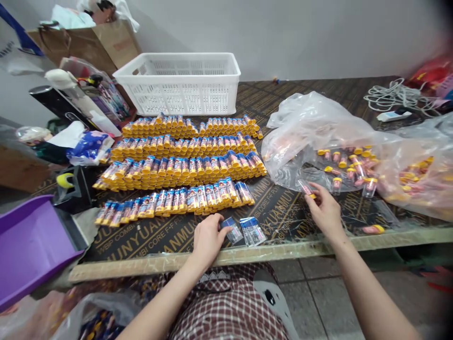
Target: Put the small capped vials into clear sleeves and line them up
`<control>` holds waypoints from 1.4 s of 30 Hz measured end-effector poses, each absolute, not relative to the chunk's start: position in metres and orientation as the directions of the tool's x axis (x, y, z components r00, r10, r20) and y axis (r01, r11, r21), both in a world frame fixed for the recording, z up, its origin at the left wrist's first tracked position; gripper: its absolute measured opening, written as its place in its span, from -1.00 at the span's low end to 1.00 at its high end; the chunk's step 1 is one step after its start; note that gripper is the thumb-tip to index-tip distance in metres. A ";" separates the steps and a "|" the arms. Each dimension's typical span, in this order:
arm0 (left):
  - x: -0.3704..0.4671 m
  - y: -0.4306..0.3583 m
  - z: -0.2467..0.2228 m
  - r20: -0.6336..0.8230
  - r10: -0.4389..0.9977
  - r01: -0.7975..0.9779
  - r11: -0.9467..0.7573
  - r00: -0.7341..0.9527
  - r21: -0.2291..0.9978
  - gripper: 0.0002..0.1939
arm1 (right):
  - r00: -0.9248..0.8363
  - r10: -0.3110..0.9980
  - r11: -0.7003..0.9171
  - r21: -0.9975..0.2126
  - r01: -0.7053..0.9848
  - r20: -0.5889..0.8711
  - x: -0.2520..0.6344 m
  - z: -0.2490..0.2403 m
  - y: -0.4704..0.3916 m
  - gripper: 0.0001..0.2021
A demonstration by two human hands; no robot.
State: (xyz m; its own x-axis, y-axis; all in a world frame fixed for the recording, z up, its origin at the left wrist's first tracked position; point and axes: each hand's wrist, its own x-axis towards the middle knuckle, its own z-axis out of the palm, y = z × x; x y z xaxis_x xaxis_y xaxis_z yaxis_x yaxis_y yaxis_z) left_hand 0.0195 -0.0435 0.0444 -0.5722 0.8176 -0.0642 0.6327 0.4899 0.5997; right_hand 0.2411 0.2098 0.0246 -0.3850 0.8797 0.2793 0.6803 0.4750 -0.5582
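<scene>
Across the black, gold-lettered worktop [166,243], my left hand [206,237] touches a flat, blue-topped plastic sleeve [232,232], pinched or not I can't tell, while my right hand [326,212] pinches a clear, yellow-capped plastic tube [304,188] near its cap, apparently leaving its body free.

Beyond the fingers [218,225] stands a pale wall [300,38]; below them, grey floor tiles [304,297] beside the tabletop [152,245].

Even, fairly bright light with soft shadows; the plastic bag [311,113] catches pale glare. Wide-angle stretching and blur mark the edges, the right corners darkened.
</scene>
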 end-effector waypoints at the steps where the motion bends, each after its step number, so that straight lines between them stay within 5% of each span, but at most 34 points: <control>1: 0.021 -0.044 0.039 -0.099 0.805 0.630 0.528 -0.585 0.570 -0.78 | -0.388 0.879 0.471 -0.630 0.618 0.277 0.238 0.027 0.199 -0.57; 6: 0.020 -0.040 0.034 -0.151 0.782 0.635 0.588 -0.605 0.501 -0.92 | -0.437 0.868 0.424 -0.811 0.404 0.236 0.225 0.038 0.138 -0.66; 10: 0.021 -0.042 0.037 -0.088 0.789 0.569 0.510 -0.608 0.646 -0.88 | -0.423 0.887 0.340 -0.883 0.324 0.186 0.220 0.041 0.102 -0.66; 12: 0.022 -0.043 0.037 -0.087 0.770 0.411 0.429 -0.633 0.804 -0.86 | -0.420 0.893 0.300 -0.908 0.291 0.160 0.219 0.044 0.088 -0.68; 15: 0.025 -0.043 0.041 -0.262 0.705 -0.073 0.287 -0.659 0.955 -0.82 | -0.422 0.896 0.268 -0.927 0.262 0.140 0.218 0.051 0.070 -0.73; 18: 0.027 -0.042 0.049 -0.429 0.669 -0.436 0.172 -0.607 0.884 -0.69 | -0.424 0.886 0.297 -0.930 0.215 0.185 0.215 0.062 0.054 -0.78; 22: 0.027 -0.041 0.058 -0.504 0.679 -0.613 0.100 -0.534 0.784 -0.52 | -0.452 0.846 0.406 -0.892 0.199 0.284 0.209 0.072 0.037 -0.83; 26: 0.027 -0.041 0.059 -0.550 0.642 -0.687 0.050 -0.534 0.725 -0.66 | -0.484 0.813 0.461 -0.866 0.196 0.323 0.207 0.069 0.027 -0.78; 42: 0.030 -0.043 0.059 -0.517 0.585 -0.665 -0.053 -0.626 0.745 -0.68 | -0.611 0.692 0.568 -0.813 0.130 0.386 0.201 0.055 0.019 -0.63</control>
State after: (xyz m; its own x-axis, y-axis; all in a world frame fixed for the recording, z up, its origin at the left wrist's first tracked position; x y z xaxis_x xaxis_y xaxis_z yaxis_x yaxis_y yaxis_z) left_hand 0.0303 -0.0430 0.0587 -0.6255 0.5846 -0.5167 -0.6650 -0.0532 0.7449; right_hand 0.2009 0.0187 0.0554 -0.6106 0.6917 0.3858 0.1298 0.5679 -0.8128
